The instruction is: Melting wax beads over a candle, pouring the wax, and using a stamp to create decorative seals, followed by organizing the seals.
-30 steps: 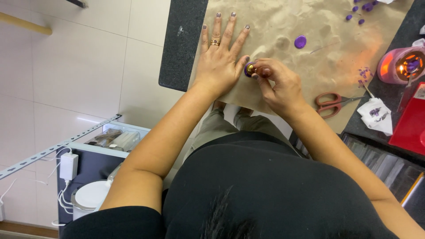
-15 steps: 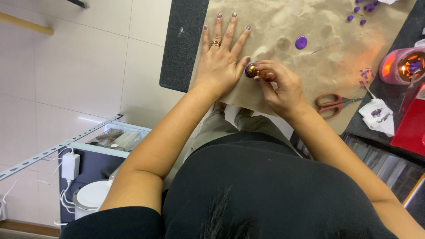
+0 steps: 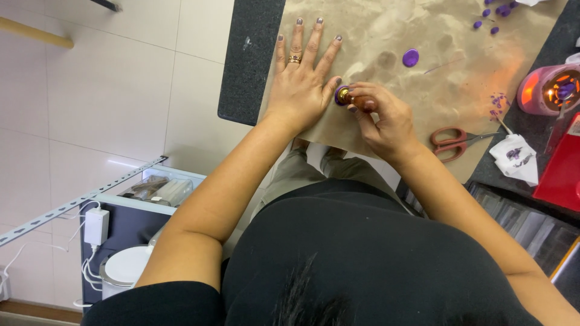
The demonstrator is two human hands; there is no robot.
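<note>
Right hand (image 3: pixel 386 118) fingers clenched on a wax stamp (image 3: pixel 352 96), brass head against purple wax, centre frame on the brown paper (image 3: pixel 386 36). Left hand (image 3: pixel 302 84) flat, fingers released, pinning the paper. One finished purple seal (image 3: pixel 411 58) lies upper right; this one looks mid-press, not yet lifted.

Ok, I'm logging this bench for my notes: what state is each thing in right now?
Left hand: flat, fingers spread on the brown paper.
Right hand: closed on the stamp.
Stamp: tilted, brass head on a purple wax blob.
Purple wax disc: lying loose, untouched.
Scissors: closed, lying flat.
Wax warmer: lit, glowing orange.
Tissue: crumpled, stained purple.
</note>
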